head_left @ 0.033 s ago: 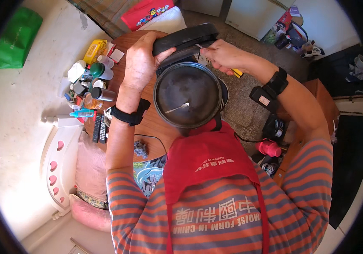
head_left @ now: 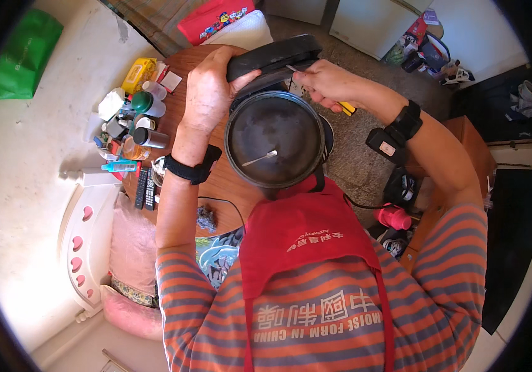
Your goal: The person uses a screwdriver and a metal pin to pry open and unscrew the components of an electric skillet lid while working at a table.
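In front of me a round black cooking pan (head_left: 272,133), seemingly an electric appliance, sits at the table's right edge. A thin stick (head_left: 259,158) with a pale, flattened end lies on its dark surface. My left hand (head_left: 211,87) is closed on the left end of the raised black lid (head_left: 276,56), thumb on the near side. At the lid's right end, my right hand (head_left: 325,84) grips a slim tool with a yellow-and-black handle (head_left: 347,108). Its metal tip touches or nearly touches the lid's underside; I cannot tell which.
Bottles and jars (head_left: 146,104) crowd the left side of the brown round table (head_left: 216,136), with remote controls (head_left: 145,187) nearer me. A grey scouring pad (head_left: 205,218) lies by a black cord. A pink bottle (head_left: 393,216) stands to the right.
The lid and my left hand have shifted very slightly to the right. My right hand and its tool stay at nearly the same place.
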{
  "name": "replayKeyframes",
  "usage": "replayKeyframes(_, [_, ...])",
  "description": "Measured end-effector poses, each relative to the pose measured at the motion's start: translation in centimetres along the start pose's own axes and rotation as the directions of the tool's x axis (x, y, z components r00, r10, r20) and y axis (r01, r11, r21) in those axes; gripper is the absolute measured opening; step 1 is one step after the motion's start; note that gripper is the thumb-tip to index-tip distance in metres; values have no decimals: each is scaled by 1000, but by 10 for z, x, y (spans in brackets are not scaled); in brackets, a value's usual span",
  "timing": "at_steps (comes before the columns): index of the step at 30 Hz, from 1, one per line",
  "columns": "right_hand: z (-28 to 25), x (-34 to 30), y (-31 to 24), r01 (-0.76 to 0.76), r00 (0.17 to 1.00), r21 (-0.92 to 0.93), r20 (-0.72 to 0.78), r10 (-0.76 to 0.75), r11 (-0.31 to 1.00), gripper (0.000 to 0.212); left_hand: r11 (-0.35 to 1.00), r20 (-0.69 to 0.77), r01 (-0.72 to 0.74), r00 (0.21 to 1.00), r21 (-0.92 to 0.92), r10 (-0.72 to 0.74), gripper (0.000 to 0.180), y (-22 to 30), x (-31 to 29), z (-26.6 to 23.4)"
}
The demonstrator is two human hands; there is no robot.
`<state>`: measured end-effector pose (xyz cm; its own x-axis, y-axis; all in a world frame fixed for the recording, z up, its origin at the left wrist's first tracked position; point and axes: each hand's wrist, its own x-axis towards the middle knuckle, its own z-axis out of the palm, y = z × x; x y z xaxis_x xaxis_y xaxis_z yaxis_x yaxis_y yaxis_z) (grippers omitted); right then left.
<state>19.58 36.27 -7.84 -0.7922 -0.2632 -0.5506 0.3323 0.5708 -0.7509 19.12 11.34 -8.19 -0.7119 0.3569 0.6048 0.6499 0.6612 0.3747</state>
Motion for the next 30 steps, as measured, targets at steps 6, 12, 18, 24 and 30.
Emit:
replayKeyframes(6, [23,-4,-10,74,985,-404,-112,-130,912,41,998,-75,-26,997,60,31,39,1,-5,14])
replayKeyframes(12, [38,-19,-16,85,887,-848,-175,-428,524,44,997,-51,25,998,77,-21,39,8,-11,11])
replayKeyframes(18, [39,-9,-22,118,900,-869,-112,-422,480,39,997,-10,43,999,60,-43,41,-1,-19,2])
replayKeyframes(24, [49,-18,-56,-59,996,-377,-90,27,924,41,999,-78,29,996,-31,-31,40,-11,-25,-5])
replayKeyframes(30, [54,-3,-15,153,821,-950,-32,-570,274,46,998,-71,63,995,-3,-63,42,-8,-26,-1])
